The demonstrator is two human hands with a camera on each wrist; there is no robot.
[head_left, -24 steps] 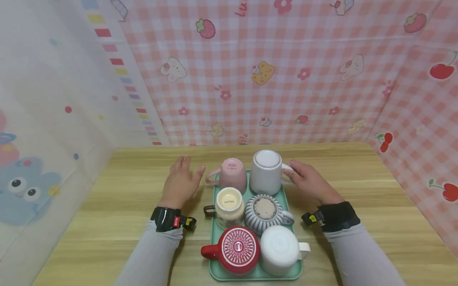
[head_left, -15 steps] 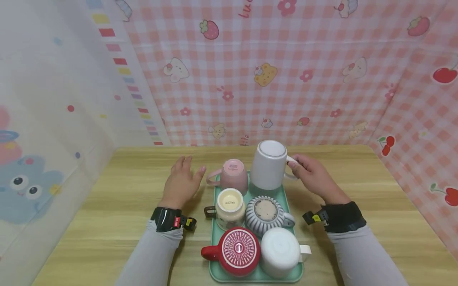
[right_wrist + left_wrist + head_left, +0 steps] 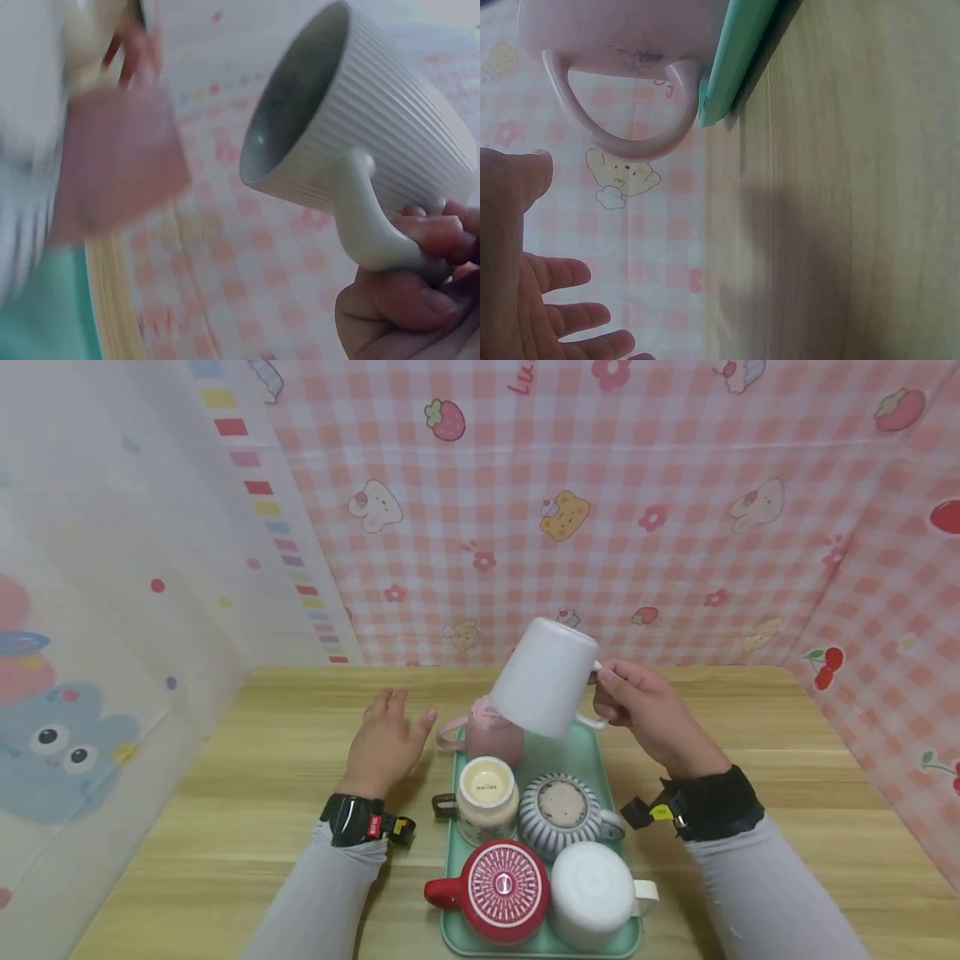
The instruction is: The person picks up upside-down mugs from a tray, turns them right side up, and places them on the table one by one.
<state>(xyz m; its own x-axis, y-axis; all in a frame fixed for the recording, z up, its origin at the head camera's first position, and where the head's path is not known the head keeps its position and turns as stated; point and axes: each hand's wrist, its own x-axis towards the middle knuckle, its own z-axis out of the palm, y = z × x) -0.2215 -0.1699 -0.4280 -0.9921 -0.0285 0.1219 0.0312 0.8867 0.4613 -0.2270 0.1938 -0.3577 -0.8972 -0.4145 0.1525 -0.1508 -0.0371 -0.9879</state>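
My right hand (image 3: 641,714) grips a ribbed white mug (image 3: 546,677) by its handle, thumb against the handle in the right wrist view. The mug is lifted above the back of a green tray (image 3: 588,760) and tilted, its mouth facing down and left. It partly covers an upside-down pink mug (image 3: 495,739) in the head view. My left hand (image 3: 384,739) is on the wooden table left of the tray, fingers spread, holding nothing. The pink mug's handle (image 3: 630,146) shows close to it in the left wrist view.
Also upside down on the tray are a cream mug (image 3: 487,802), a striped grey-white cup (image 3: 564,814), a red mug (image 3: 504,889) and a smooth white mug (image 3: 592,893). Several handles stick out past the tray's sides. A pink checked cloth (image 3: 465,510) hangs behind the table.
The ribbed white mug has risen off the tray in my right hand and tipped over, its mouth swinging to the left. The left hand has stayed in place.
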